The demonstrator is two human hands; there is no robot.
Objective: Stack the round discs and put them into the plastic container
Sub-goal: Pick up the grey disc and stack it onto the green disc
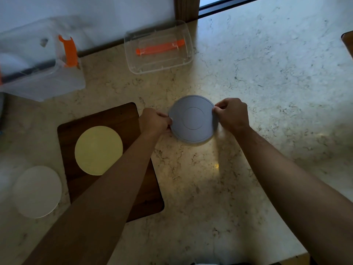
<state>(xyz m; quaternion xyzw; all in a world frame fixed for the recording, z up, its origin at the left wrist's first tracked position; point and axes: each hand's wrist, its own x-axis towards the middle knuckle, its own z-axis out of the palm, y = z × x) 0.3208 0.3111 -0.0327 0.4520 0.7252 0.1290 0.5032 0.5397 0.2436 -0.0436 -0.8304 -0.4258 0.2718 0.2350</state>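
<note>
A grey-blue round disc (193, 120) with engraved rings sits over the marble counter, near its middle. My left hand (155, 121) pinches its left edge and my right hand (232, 114) pinches its right edge. A pale yellow disc (98, 150) lies on a dark wooden board (122, 119). A white disc (37, 191) rests on the counter at the lower left. The clear plastic container (41, 77) with orange clips stands at the far left, blurred. Whether the grey-blue disc is one or a stack I cannot tell.
A clear lid (158, 46) with an orange handle lies upside down at the back, near the wall. The counter's front edge runs along the lower right. A dark wooden post stands behind the lid.
</note>
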